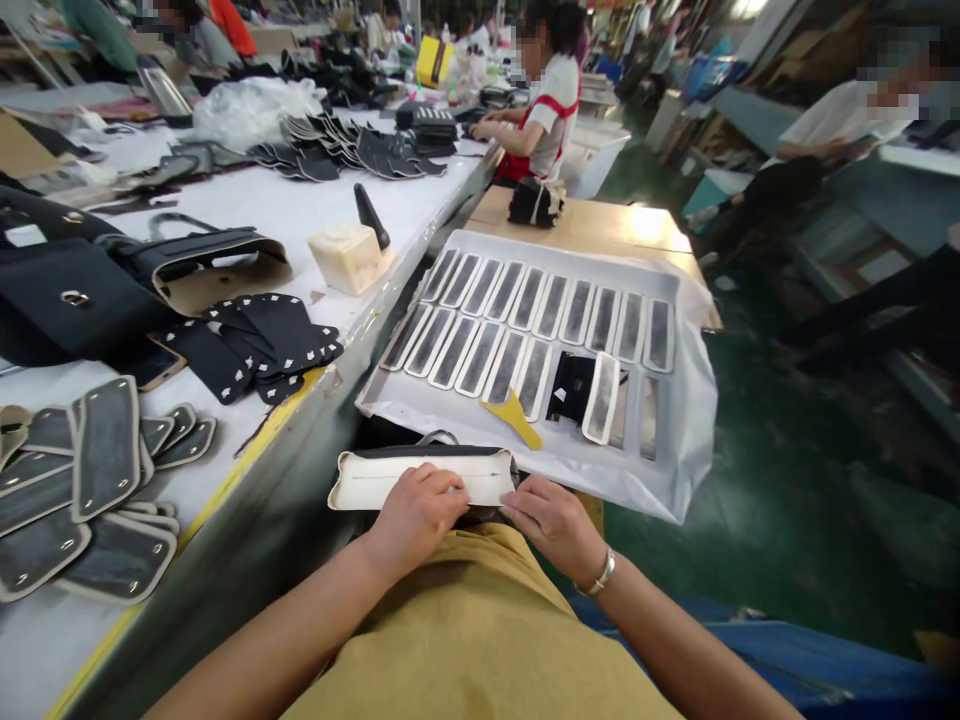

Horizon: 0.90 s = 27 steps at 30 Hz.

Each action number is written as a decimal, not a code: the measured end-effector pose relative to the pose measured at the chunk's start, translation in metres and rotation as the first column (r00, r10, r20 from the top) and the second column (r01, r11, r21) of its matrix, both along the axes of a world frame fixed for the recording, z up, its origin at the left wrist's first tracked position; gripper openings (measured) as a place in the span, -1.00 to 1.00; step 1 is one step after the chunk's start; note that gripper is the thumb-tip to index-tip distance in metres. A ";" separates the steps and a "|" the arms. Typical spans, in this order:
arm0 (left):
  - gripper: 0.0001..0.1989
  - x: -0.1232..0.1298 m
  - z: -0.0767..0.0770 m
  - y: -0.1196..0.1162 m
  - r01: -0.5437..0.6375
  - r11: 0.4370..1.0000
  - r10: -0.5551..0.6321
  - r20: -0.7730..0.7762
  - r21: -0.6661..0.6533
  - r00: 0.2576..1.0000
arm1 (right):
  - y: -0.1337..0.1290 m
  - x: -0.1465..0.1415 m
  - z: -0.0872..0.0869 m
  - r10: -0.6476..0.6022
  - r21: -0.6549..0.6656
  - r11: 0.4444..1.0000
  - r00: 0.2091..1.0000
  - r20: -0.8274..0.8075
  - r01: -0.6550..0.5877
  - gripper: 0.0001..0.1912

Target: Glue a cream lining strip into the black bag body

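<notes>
Close to my body, a black handbag (356,480) lies with a long white panel facing up; part of its dark handle shows beyond the far edge. My left hand (420,505) holds the panel's near edge with curled fingers. At the panel's right corner, my right hand (555,525) pinches the edge between thumb and fingers. Just beyond is a pale tray (645,480) with two rows of grey, light-edged strips (474,362). A loose strip (600,400), a black piece (574,385) and a yellow spreader (517,417) lie at its near side.
On the white table (277,225) at left are black handbags (67,300), black cut pieces (255,335), grey panels with metal studs (105,450) and a cream block (349,255) with a dark handle. A co-worker (551,110) works farther along; another person (825,130) sits at right.
</notes>
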<state>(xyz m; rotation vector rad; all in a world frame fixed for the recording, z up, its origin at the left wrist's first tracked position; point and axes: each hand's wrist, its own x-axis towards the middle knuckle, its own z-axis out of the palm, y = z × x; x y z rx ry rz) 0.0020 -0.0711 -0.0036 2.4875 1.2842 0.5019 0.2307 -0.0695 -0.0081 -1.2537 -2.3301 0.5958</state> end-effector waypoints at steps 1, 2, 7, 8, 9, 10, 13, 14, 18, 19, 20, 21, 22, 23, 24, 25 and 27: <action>-0.84 0.000 -0.001 -0.001 -0.015 1.000 0.015 0.003 -0.003 1.000 | -0.002 0.000 0.001 -0.008 0.009 1.000 1.000 -0.003 0.008 -0.74; -0.84 0.001 -0.001 -0.003 -0.029 1.000 0.029 0.007 -0.003 1.000 | -0.003 0.000 0.002 -0.016 0.012 1.000 1.000 -0.015 0.017 -0.74; -0.83 0.003 -0.002 -0.008 -0.032 0.999 0.032 0.023 0.003 0.999 | -0.009 -0.004 0.004 -0.042 -0.006 0.999 0.994 -0.096 0.041 -0.75; -0.83 0.004 -0.002 -0.008 -0.028 1.000 0.028 0.027 0.002 0.999 | -0.010 -0.004 0.003 -0.039 0.009 0.999 0.995 -0.089 0.040 -0.75; -0.82 0.004 -0.002 -0.009 -0.025 1.000 0.025 0.029 -0.002 0.999 | -0.010 -0.004 0.002 -0.033 0.031 0.999 0.997 -0.073 0.036 -0.75; -0.82 0.004 -0.001 -0.009 -0.024 1.000 0.025 0.035 -0.007 0.999 | -0.010 -0.004 0.001 -0.026 0.056 0.998 0.998 -0.053 0.029 -0.74; -0.83 0.004 0.001 -0.008 -0.039 0.999 0.041 0.067 -0.032 0.997 | -0.010 -0.001 0.000 0.009 0.112 0.994 1.000 0.026 -0.012 -0.75; -0.84 0.005 0.001 -0.008 -0.047 0.998 0.050 0.078 -0.042 0.996 | -0.010 0.000 0.001 0.018 0.122 0.992 0.999 0.051 -0.025 -0.75; -0.83 0.007 -0.001 -0.008 -0.082 0.996 0.084 0.080 -0.036 0.993 | -0.010 0.000 0.004 0.027 0.154 0.987 0.992 0.125 -0.046 -0.74; -0.83 0.007 -0.002 -0.008 -0.084 0.996 0.086 0.074 -0.019 0.994 | -0.011 -0.001 0.005 0.017 0.169 0.985 0.990 0.143 -0.042 -0.73; -0.82 0.007 -0.004 -0.009 -0.083 0.997 0.083 0.068 0.005 0.994 | -0.011 -0.003 0.005 0.003 0.185 0.982 0.986 0.165 -0.034 -0.73; -0.81 0.007 -0.006 -0.010 -0.079 0.996 0.077 0.068 0.036 0.995 | -0.012 -0.005 0.006 -0.014 0.201 0.979 0.981 0.191 -0.025 -0.72; -0.80 0.007 -0.007 -0.011 -0.070 0.995 0.065 0.071 0.068 0.995 | -0.013 -0.008 0.006 -0.034 0.215 0.976 0.975 0.221 -0.015 -0.71; -0.79 0.007 -0.008 -0.012 -0.060 0.994 0.053 0.075 0.097 0.996 | -0.014 -0.010 0.007 -0.054 0.227 0.974 0.966 0.252 -0.004 -0.71; -0.79 0.006 -0.009 -0.013 -0.053 0.992 0.043 0.079 0.118 0.996 | -0.015 -0.013 0.007 -0.073 0.236 0.972 0.957 0.280 0.005 -0.71; -0.78 0.006 -0.009 -0.013 -0.048 0.991 0.038 0.081 0.128 0.996 | -0.015 -0.015 0.007 -0.091 0.242 0.970 0.949 0.302 0.016 -0.72; -0.79 0.008 -0.008 -0.013 -0.059 0.993 0.050 0.081 0.104 0.995 | -0.017 -0.018 0.008 -0.126 0.248 0.968 0.936 0.329 0.043 -0.75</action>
